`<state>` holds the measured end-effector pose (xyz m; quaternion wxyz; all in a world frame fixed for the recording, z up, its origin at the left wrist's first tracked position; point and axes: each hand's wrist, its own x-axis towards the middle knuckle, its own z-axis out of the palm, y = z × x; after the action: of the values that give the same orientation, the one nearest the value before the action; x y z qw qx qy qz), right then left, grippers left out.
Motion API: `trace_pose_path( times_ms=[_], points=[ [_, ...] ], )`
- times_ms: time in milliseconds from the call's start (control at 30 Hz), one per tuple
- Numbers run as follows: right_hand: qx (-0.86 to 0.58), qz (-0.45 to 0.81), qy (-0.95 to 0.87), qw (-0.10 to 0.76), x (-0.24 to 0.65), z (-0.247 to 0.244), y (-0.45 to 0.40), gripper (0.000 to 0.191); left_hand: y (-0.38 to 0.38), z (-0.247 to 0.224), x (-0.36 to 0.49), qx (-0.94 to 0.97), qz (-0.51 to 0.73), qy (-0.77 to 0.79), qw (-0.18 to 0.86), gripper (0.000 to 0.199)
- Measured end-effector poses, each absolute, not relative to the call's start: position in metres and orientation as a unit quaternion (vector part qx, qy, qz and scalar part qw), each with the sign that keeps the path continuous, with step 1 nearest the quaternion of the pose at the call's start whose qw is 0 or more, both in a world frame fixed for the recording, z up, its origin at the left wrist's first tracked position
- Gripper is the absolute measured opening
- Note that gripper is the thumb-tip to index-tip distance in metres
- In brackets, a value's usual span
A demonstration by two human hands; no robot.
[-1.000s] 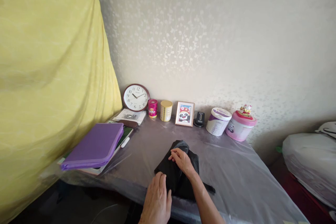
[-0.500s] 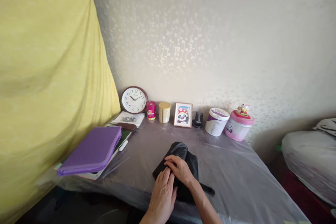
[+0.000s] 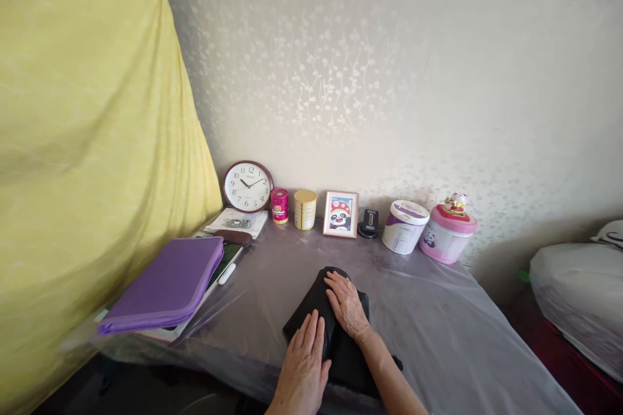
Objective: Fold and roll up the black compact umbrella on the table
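A folded bundle of black fabric [image 3: 311,298] lies near the front edge of the table, partly covered by both hands. My left hand [image 3: 304,356] rests flat on its near left part, fingers stretched out and pointing away from me. Farther up the bundle, my right hand [image 3: 346,303] lies with its palm down and fingers extended on the top fold. A short dark strap end [image 3: 398,362] pokes out from behind my right forearm. What kind of article the cloth is, I cannot tell.
A purple zip folder [image 3: 163,282] lies on papers at the left. Along the wall stand a clock [image 3: 248,186], a pink tin [image 3: 280,206], a yellow-lidded can [image 3: 305,210], a picture frame [image 3: 341,214], a white tub [image 3: 405,227] and a pink-lidded tub [image 3: 448,235]. Plastic sheeting covers the table [image 3: 452,331].
My right hand has moved up and right across the black fabric and flattened out, apart from my left. The left hand has slid slightly right, and the top fold lies flatter.
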<state>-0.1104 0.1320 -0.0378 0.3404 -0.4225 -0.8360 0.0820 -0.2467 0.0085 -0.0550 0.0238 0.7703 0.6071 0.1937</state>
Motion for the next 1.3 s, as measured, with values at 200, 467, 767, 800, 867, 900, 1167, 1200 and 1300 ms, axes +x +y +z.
trace_pose_path(
  times_ms=[200,467,767,800,867,900,1167,1200,1300],
  points=[
    [-0.450,0.094,-0.833,0.309,-0.114,-0.034,0.165,0.034,0.006,-0.048,-0.249,0.766,0.151,0.619,0.086,0.069],
    [-0.538,0.140,-0.764,0.329,-0.114,-0.036,0.190,0.031,0.005,-0.051,-0.248,0.732,0.146,0.652,0.137,0.067],
    [-0.643,0.175,-0.615,0.422,-0.040,-0.041,0.135,0.029,0.002,-0.047,-0.247,0.739,0.167,0.645,0.103,0.064],
    [-0.652,0.212,-0.594,0.422,-0.035,-0.043,0.126,0.027,0.002,-0.047,-0.247,0.739,0.166,0.645,0.101,0.064],
    [-0.661,0.293,-0.548,0.420,-0.030,-0.048,0.110,0.025,0.002,-0.046,-0.248,0.740,0.166,0.644,0.102,0.063],
    [-0.661,0.328,-0.528,0.420,-0.030,-0.050,0.103,0.025,0.002,-0.046,-0.248,0.740,0.167,0.644,0.104,0.062],
    [-0.659,0.390,-0.480,0.427,-0.044,-0.041,0.085,0.029,0.002,-0.041,-0.250,0.743,0.162,0.639,0.117,0.060],
    [-0.656,0.397,-0.479,0.428,-0.045,-0.038,0.085,0.031,0.002,-0.039,-0.250,0.742,0.156,0.641,0.120,0.060],
    [-0.664,0.409,-0.468,0.415,-0.051,-0.031,0.087,0.038,0.002,-0.033,-0.249,0.739,0.146,0.644,0.130,0.060]
  ],
)
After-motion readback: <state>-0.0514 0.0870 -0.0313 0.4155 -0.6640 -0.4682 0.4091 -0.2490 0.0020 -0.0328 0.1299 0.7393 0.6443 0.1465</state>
